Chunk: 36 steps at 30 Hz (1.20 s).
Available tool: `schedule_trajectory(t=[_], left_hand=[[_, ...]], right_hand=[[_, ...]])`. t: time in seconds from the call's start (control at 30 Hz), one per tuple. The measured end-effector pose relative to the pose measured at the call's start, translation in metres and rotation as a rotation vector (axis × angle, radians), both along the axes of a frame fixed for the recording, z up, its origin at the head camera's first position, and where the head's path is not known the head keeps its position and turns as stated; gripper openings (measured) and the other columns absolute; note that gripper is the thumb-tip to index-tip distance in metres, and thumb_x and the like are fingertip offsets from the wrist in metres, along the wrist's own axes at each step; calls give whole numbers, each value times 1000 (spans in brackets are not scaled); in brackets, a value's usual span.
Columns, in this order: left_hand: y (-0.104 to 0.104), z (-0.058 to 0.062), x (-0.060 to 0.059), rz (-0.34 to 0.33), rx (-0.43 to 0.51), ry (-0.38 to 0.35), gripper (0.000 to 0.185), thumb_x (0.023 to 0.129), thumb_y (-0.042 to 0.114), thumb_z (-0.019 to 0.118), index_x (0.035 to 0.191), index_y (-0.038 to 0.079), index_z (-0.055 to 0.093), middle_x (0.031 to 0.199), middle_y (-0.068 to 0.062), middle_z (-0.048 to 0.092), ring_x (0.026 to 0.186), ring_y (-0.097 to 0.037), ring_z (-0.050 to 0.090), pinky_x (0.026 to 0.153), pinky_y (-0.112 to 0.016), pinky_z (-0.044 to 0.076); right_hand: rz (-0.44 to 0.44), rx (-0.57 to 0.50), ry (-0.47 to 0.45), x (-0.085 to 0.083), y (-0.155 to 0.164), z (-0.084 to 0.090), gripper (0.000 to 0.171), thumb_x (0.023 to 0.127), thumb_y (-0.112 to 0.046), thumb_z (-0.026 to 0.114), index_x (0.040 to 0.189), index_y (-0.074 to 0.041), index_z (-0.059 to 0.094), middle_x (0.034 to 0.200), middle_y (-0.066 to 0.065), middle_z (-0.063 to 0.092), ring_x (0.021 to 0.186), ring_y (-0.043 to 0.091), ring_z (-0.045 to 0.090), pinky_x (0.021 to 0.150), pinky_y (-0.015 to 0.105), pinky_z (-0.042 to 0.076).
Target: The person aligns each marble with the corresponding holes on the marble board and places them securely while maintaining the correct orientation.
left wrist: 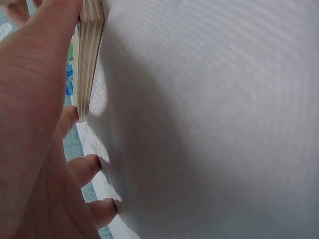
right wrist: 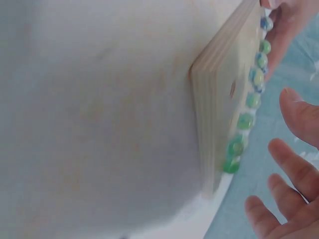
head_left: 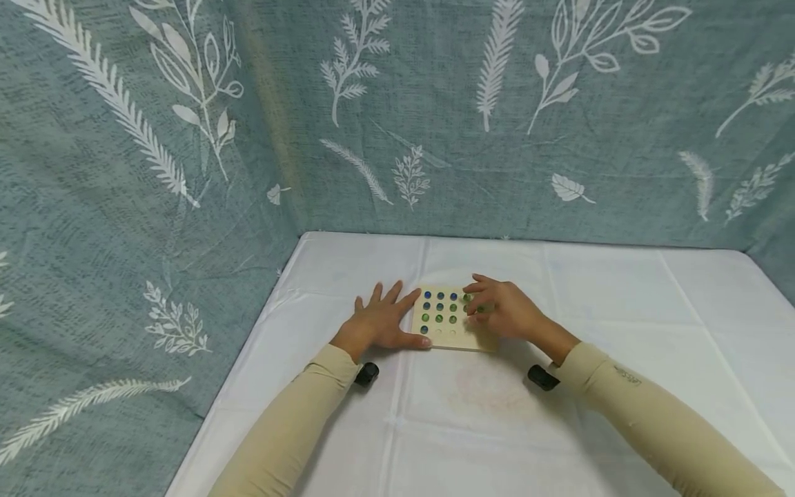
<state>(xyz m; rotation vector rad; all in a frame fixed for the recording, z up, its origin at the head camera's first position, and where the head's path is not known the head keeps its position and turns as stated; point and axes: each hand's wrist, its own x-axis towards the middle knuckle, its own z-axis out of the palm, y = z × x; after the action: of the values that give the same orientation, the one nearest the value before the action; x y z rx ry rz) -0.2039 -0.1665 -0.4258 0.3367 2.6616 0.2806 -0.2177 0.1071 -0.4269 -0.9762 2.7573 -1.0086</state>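
A pale plywood board [head_left: 462,340] lies flat on the white-covered table, its upper face dotted with rows of round hollows. Blue and green glass marbles [head_left: 439,306] sit in many of them; a few hollows along the near row hold none. My left hand [head_left: 379,324] is spread at the board's left side, thumb at the near corner and index finger at the far one. Its other fingertips rest on the cloth in the left wrist view. Over the board's right part hovers my right hand [head_left: 512,309], fingers apart and slightly bent, with nothing between them in the right wrist view.
White cloth [head_left: 621,386] covers the table, with a faint reddish stain in front of the board. Teal leaf-patterned fabric [head_left: 447,166] hangs behind and along the left side. A black wrist device [head_left: 542,377] sits by the right cuff, another [head_left: 367,373] by the left.
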Motion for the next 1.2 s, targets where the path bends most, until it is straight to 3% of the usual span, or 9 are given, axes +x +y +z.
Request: schedule_trajectory(t=[0.37,0.87,1.2], left_hand=[[-1,-1,-1,-3,11,-1,108,85,77,68,169,36,13,178,-7,1,164,-43,-4,125,-75,7],[0,0,-1,-7,29,-3,108,85,76,68,169,35,14,178,-8,1,163,-44,-5,125,-76,5],[0,-2,0,-2,31,0,108,85,76,69,169,34,14,178,-9,2,163,-45,-5,124,-77,6]], right_hand=[[-74,0,-35,3,31,2,7,88,-1,80,89,-8,82,137,23,68,150,47,42,109,61,49],[-182,77,-90,8,70,3,8,89,-2,78,91,-9,83,141,23,66,151,47,39,116,67,39],[-208,88,-80,11,87,-2,7,91,-5,76,88,-6,82,140,25,66,150,49,40,110,68,44]])
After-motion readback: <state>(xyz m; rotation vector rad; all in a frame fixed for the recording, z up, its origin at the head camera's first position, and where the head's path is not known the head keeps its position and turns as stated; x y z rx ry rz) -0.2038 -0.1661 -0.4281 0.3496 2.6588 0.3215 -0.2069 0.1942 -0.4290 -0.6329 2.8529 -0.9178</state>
